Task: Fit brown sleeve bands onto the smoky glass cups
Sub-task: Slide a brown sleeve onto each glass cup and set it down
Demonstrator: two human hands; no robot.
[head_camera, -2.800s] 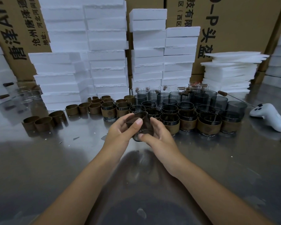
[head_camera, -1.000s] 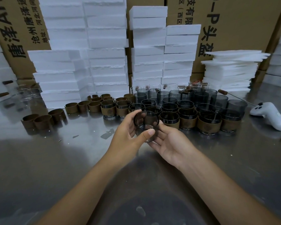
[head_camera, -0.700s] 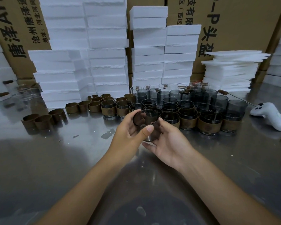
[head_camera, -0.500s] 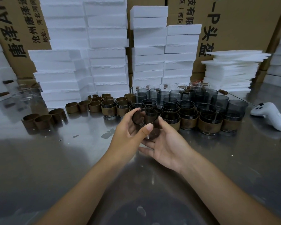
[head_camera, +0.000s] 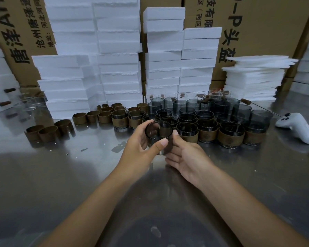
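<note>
So the left hand (head_camera: 141,145) had the smoky glass cup (head_camera: 159,134) wrapped up, thumb across the near side and fingers round the back. It was held just in front of the cluster of banded cups (head_camera: 230,139), tipped so the mouth faced the camera. The big change from a couple of seconds earlier: both hands had been pinching at the cup together, and now the right hand (head_camera: 187,155) had let go. It lay palm-up with loose, spread fingers right under and beside the cup, gripping nothing; I couldn't tell whether it was actually touching the glass. I couldn't see any brown on the held cup, so my guess is this one was still bare and the sleeve step was yet to come. That freed-up right hand looked ready to go grab one of the loose brown bands (head_camera: 103,115) sitting on the steel table (head_camera: 61,175) to the left of the cluster. Plenty of unbanded glasses were still at the back of the cluster too, so lots left to do. Foam blocks (head_camera: 118,68) were stacked behind the cluster, with a white controller (head_camera: 296,126) off to its right.
</note>
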